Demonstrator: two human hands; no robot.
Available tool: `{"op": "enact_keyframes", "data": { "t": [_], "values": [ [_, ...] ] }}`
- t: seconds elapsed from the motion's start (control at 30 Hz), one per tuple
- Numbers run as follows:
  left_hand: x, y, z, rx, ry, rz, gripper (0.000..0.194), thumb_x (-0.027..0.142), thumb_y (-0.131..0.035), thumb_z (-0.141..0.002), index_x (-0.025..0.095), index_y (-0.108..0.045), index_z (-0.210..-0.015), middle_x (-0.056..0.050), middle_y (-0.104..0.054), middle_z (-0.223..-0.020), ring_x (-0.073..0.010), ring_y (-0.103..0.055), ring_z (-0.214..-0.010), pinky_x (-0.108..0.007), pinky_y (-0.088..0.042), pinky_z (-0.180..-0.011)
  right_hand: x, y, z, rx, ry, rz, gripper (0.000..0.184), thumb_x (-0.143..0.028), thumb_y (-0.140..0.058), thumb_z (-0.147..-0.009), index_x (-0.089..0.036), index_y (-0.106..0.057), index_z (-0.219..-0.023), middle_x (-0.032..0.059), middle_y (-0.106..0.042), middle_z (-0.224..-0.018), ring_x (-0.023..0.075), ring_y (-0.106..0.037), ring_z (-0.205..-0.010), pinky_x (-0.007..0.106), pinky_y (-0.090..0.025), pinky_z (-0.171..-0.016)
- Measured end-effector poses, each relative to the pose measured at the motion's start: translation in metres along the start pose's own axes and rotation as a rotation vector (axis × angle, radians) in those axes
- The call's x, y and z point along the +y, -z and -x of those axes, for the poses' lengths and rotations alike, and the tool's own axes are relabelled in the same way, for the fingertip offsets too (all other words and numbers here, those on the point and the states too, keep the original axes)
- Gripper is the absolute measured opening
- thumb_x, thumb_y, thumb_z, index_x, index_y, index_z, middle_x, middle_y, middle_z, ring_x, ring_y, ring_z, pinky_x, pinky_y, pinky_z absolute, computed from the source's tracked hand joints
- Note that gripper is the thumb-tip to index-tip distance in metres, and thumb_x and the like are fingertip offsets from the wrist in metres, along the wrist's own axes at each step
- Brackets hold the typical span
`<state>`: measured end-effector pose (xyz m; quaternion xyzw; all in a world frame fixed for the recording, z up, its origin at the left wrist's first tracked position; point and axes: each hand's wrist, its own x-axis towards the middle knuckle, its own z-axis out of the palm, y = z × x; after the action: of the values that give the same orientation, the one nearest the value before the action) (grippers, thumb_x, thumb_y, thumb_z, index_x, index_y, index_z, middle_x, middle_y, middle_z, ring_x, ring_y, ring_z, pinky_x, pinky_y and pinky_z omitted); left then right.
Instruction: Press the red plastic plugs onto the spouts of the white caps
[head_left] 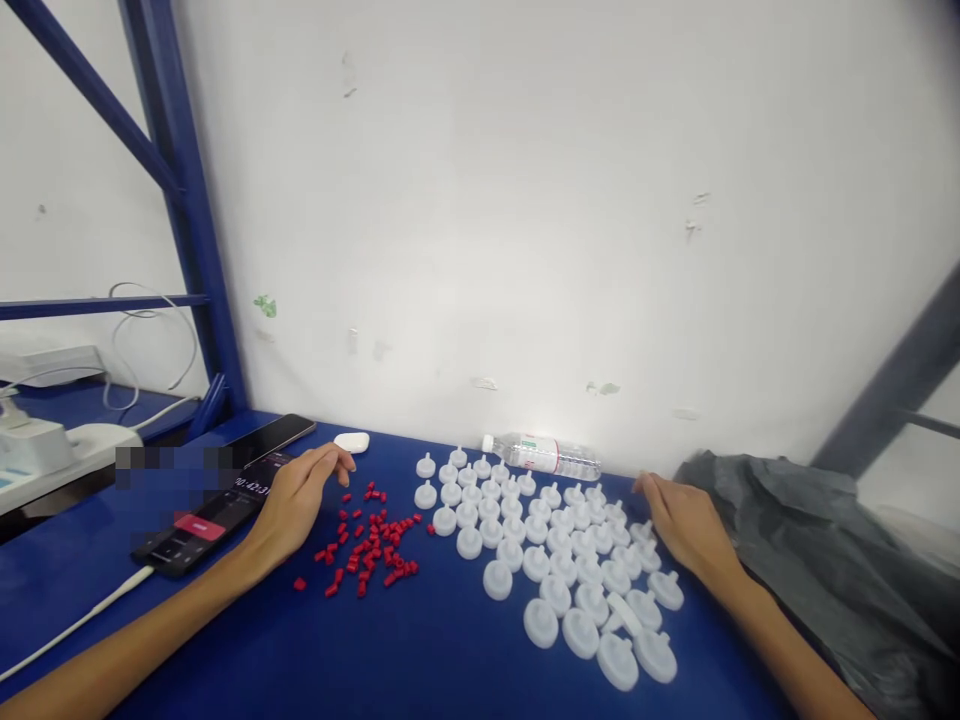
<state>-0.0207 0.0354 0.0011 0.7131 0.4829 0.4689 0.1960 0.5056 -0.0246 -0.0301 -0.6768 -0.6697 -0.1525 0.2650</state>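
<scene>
My left hand [298, 498] rests on the blue table [420, 650] with its fingers loosely curled, just left of a scatter of small red plastic pieces [369, 545]. It holds nothing. My right hand [684, 522] lies flat with fingers stretched out at the right edge of a cluster of several white round caps [559, 555], touching the nearest ones. A phone [214, 515] with a lit timer screen lies right beside my left hand, its white cable [75, 625] running toward me.
A clear plastic bottle [544, 455] lies on its side against the white wall. A small white case [351, 441] sits behind the red pieces. A grey plastic bag [817, 540] covers the table's right side. Blue shelf posts [191, 220], a power strip [45, 445] and cables stand at left.
</scene>
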Motion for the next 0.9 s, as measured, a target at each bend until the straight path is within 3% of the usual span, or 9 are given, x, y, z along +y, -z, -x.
{"op": "enact_keyframes", "data": {
  "t": [0.17, 0.57, 0.73, 0.9],
  "values": [
    [-0.017, -0.009, -0.003, 0.011, 0.111, 0.078, 0.044, 0.05, -0.037, -0.094, 0.02, -0.065, -0.079, -0.003, -0.069, -0.076, -0.0253, -0.064, -0.081, -0.035, -0.046, -0.078, 0.01, -0.01, 0.001, -0.042, 0.029, 0.017, 0.046, -0.04, -0.027, -0.103, -0.023, -0.066, -0.084, 0.0081, -0.078, -0.086, 0.0284, -0.073, -0.082, 0.041, -0.049, -0.083],
    [-0.033, -0.03, -0.016, -0.005, 0.177, 0.071, 0.044, 0.044, -0.035, -0.09, 0.02, -0.071, -0.085, -0.007, -0.075, -0.101, -0.0291, -0.067, -0.103, -0.036, -0.054, -0.079, 0.002, -0.022, 0.003, -0.091, 0.04, 0.052, 0.046, -0.038, -0.024, -0.104, -0.021, -0.065, -0.092, 0.0102, -0.076, -0.096, 0.027, -0.071, -0.092, 0.04, -0.048, -0.089],
    [-0.03, -0.037, -0.032, -0.038, 0.136, -0.024, 0.046, 0.046, -0.032, -0.091, 0.02, -0.068, -0.08, -0.006, -0.074, -0.092, -0.0277, -0.068, -0.094, -0.036, -0.053, -0.075, 0.001, -0.017, 0.002, -0.132, -0.022, 0.087, 0.049, -0.039, -0.02, -0.106, -0.023, -0.064, -0.094, 0.0079, -0.076, -0.1, 0.0257, -0.071, -0.093, 0.036, -0.047, -0.088],
    [-0.03, -0.032, -0.034, -0.08, 0.01, -0.133, 0.042, 0.048, -0.033, -0.092, 0.022, -0.064, -0.082, -0.005, -0.072, -0.089, -0.0272, -0.066, -0.092, -0.039, -0.048, -0.088, 0.01, -0.013, 0.005, -0.2, -0.157, 0.163, 0.048, -0.041, -0.021, -0.106, -0.024, -0.065, -0.094, 0.0066, -0.077, -0.09, 0.027, -0.073, -0.085, 0.033, -0.047, -0.072]
  ]
}}
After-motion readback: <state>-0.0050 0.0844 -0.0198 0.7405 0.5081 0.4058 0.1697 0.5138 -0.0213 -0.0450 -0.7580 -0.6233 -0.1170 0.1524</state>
